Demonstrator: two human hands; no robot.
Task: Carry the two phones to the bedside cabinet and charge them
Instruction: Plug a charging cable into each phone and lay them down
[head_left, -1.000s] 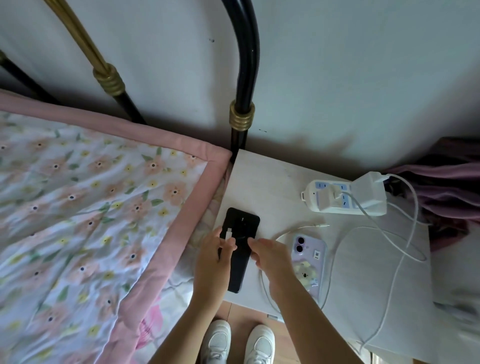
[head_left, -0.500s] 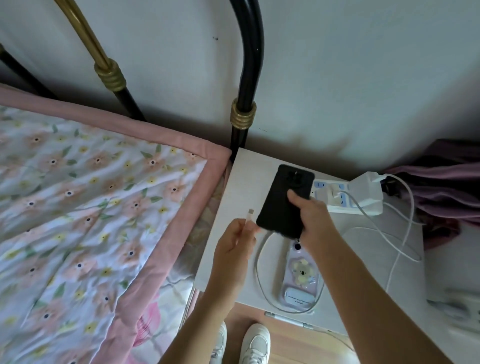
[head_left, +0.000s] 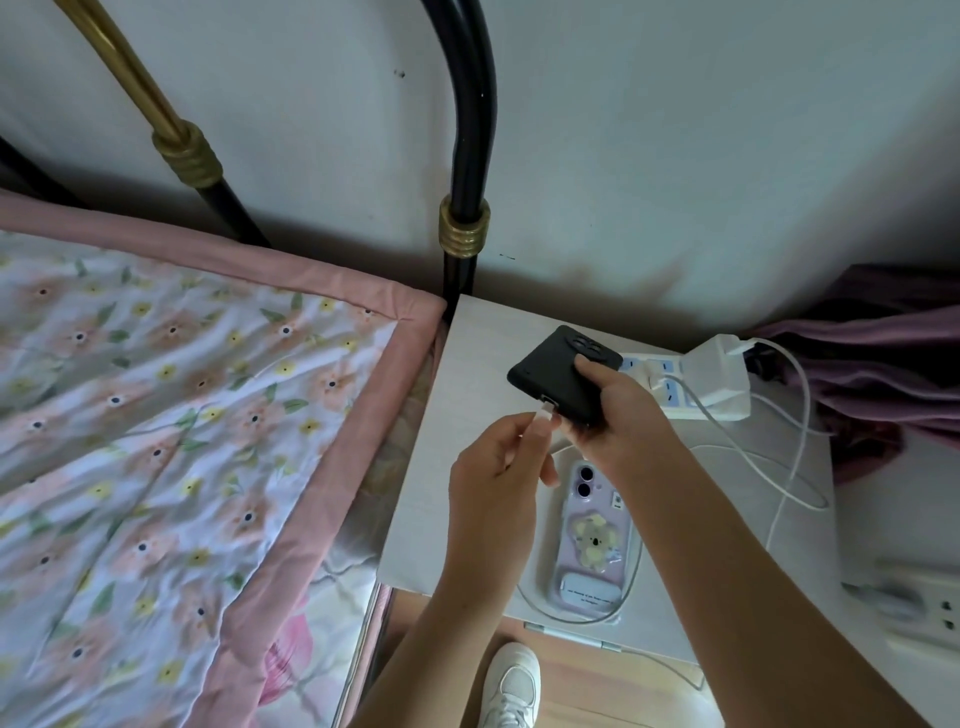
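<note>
From your head camera, the pale bedside cabinet (head_left: 467, 467) stands between the floral quilt (head_left: 182, 415) and a white power strip (head_left: 675, 384) with a charger plugged in, against a grey wall. A purple phone (head_left: 592, 540) lies face down on the cabinet, ringed by white cable. Your right hand (head_left: 618, 415) grips the black phone (head_left: 561, 374), raised above the cabinet with its port end towards you. Your left hand (head_left: 498, 467) pinches the cable plug (head_left: 543, 413) between thumb and fingers, its tip at the port.
</note>
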